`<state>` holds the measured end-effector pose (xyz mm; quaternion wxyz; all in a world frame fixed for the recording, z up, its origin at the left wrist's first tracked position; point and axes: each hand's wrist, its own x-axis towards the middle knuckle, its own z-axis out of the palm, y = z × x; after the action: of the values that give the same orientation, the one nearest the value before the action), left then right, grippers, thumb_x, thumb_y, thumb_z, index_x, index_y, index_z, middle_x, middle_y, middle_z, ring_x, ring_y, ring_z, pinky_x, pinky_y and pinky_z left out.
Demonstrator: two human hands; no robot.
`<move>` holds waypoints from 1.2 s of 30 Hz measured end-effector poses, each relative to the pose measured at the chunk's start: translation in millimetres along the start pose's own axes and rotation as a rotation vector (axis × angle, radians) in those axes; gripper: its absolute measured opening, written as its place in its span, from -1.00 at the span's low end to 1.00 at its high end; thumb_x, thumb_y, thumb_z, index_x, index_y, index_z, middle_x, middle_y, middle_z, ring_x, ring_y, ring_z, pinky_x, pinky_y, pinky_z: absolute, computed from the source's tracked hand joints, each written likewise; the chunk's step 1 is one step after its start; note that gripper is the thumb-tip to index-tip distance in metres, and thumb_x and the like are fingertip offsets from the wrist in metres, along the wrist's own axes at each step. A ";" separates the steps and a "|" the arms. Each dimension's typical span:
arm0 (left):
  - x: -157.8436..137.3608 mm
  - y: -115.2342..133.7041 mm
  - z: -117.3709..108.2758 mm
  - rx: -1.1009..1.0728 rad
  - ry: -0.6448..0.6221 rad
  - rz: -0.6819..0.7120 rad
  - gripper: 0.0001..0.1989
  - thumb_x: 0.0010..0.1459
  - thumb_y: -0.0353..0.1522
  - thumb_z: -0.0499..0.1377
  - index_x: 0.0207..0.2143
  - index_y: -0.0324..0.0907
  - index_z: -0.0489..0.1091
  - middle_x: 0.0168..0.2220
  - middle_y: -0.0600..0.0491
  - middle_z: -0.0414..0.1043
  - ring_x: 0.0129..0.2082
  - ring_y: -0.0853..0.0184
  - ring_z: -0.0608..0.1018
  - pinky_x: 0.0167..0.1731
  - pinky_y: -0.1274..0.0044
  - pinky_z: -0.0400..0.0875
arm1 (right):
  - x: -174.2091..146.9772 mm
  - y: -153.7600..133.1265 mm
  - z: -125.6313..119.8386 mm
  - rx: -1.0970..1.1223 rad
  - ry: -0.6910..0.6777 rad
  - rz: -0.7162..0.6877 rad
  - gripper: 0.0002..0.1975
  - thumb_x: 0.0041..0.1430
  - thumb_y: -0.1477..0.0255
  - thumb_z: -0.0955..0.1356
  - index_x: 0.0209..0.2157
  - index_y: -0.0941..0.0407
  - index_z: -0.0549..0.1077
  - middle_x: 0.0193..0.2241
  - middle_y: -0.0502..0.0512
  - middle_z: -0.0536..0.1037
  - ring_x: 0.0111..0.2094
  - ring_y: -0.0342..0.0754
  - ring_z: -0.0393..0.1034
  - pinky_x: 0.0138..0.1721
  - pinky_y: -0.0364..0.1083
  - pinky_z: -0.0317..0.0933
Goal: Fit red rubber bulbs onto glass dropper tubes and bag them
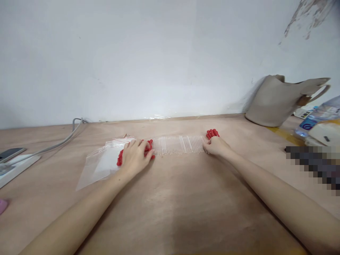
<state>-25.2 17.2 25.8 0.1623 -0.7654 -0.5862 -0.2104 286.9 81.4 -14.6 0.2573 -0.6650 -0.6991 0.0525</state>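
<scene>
A row of thin clear tubes (175, 144) lies side by side on the brown-covered table. At the row's left end my left hand (136, 152) is curled over a cluster of red rubber bulbs (120, 157), with some red showing between thumb and fingers. My right hand (216, 146) is closed in a pinch at the right end of the row, on what looks like the last tube; its fingertips are partly hidden. Just behind that hand sits a smaller group of red bulbs (212, 133). Under and beside my left hand lie clear zip bags (99, 164).
A grey-beige bag (278, 101) leans by the wall at the right, near a plastic bottle (322, 115) and a paper roll (325, 134). On the left are a grey cable (60, 141), a white power strip (22, 168) and a phone (12, 154).
</scene>
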 end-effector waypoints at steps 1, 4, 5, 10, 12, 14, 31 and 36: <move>3.7 -5.6 -6.1 0.018 -0.046 -0.013 -0.80 0.07 -0.22 0.09 -0.43 -0.17 0.32 -0.37 -0.02 0.39 -0.26 0.14 0.39 -0.27 0.35 0.19 | -1.4 -2.8 -1.4 -0.018 -0.026 0.017 -0.85 -0.05 0.40 0.28 -0.61 0.13 0.39 -0.35 0.25 0.48 -0.19 0.07 0.34 -0.31 -0.07 0.19; 10.1 -19.3 -20.2 -0.012 -0.263 -0.039 -0.77 -0.02 -0.18 0.14 -0.47 -0.16 0.26 -0.41 0.03 0.37 -0.37 0.20 0.42 -0.45 0.47 0.19 | -9.1 -15.5 -4.8 -0.076 -0.034 0.073 -0.79 0.04 0.36 0.22 -0.56 0.13 0.38 -0.45 0.20 0.48 -0.33 0.03 0.37 -0.41 -0.09 0.14; 10.7 -22.3 -22.7 -0.032 -0.333 -0.045 -0.77 -0.06 -0.19 0.16 -0.48 -0.15 0.25 -0.41 0.04 0.37 -0.41 0.22 0.42 -0.50 0.50 0.17 | -12.9 -20.5 -4.8 -0.084 -0.005 0.072 -0.79 0.07 0.36 0.21 -0.52 0.13 0.37 -0.48 0.18 0.47 -0.38 0.02 0.37 -0.44 -0.09 0.11; 10.2 -27.8 -21.9 -0.020 -0.452 -0.073 -0.89 -0.13 -0.36 0.16 -0.52 -0.15 0.25 -0.44 0.07 0.37 -0.45 0.26 0.42 -0.58 0.55 0.10 | -35.4 -40.9 5.3 -0.095 0.179 -0.052 -0.83 0.13 0.35 0.18 -0.37 0.13 0.32 -0.49 0.12 0.45 -0.47 -0.02 0.33 -0.52 -0.11 -0.01; 10.5 -28.0 -20.0 0.009 -0.448 -0.087 -0.94 -0.11 -0.40 0.13 -0.53 -0.15 0.26 -0.47 0.06 0.37 -0.46 0.25 0.42 -0.57 0.54 0.10 | -43.2 -45.3 9.6 -0.108 0.229 -0.115 -0.83 0.14 0.35 0.18 -0.38 0.13 0.31 -0.46 0.14 0.45 -0.46 -0.02 0.32 -0.53 -0.12 -0.04; 10.9 -27.9 -19.4 0.011 -0.448 -0.091 -0.98 -0.10 -0.42 0.11 -0.53 -0.16 0.29 -0.48 0.05 0.38 -0.46 0.25 0.43 -0.56 0.54 0.13 | -48.5 -48.2 11.4 -0.106 0.241 -0.154 -0.83 0.15 0.35 0.17 -0.40 0.12 0.30 -0.46 0.13 0.45 -0.45 -0.03 0.31 -0.53 -0.12 -0.04; -16.0 30.1 -1.0 -0.476 -0.125 0.179 -0.73 0.09 -0.44 0.02 -0.17 -0.19 0.40 -0.30 -0.01 0.40 -0.31 0.31 0.46 -0.28 0.49 0.35 | -51.6 -46.0 14.1 0.132 0.283 -0.531 -0.75 0.19 0.48 0.12 -0.18 0.14 0.34 -0.32 0.17 0.48 -0.28 -0.01 0.36 -0.22 -0.03 0.21; -21.3 39.5 16.1 -0.537 -0.210 0.163 -0.75 0.10 -0.44 0.05 -0.21 -0.15 0.46 -0.32 0.00 0.37 -0.36 0.34 0.44 -0.34 0.50 0.36 | -64.4 -50.8 13.0 0.113 0.178 -0.611 -0.78 0.22 0.49 0.11 -0.22 0.14 0.33 -0.35 0.14 0.46 -0.32 -0.03 0.35 -0.26 -0.05 0.21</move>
<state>10.3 -2.8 1.0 -0.0910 -0.8431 -0.4598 -0.2637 234.4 17.6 -23.4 0.3578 -0.4109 -0.8372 -0.0471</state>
